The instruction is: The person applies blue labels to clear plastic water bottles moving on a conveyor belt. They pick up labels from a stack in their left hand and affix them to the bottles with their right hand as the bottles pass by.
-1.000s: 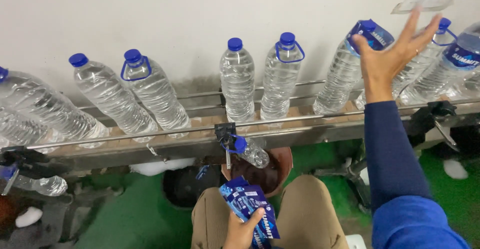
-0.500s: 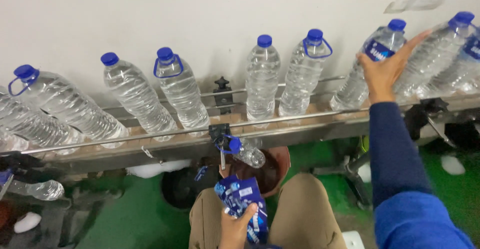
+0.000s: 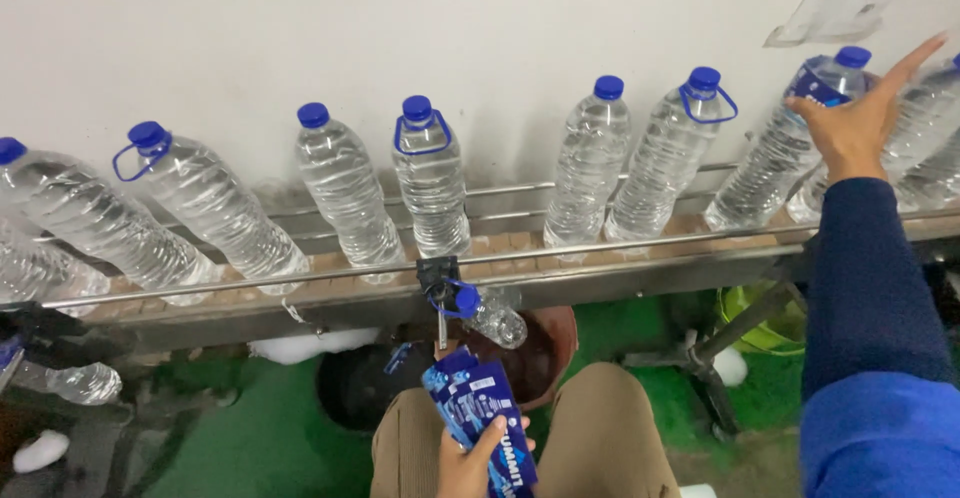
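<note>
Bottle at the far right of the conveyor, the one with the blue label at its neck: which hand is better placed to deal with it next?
Right. The right hand is already on that bottle near the neck, while the left hand sits low over the lap, gripping a stack of blue labels.

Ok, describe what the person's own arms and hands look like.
The right hand is bare, with no glove, and its arm wears a long dark blue sleeve that turns brighter blue near the shoulder. The left hand is bare too; only the hand shows, no sleeve.
</note>
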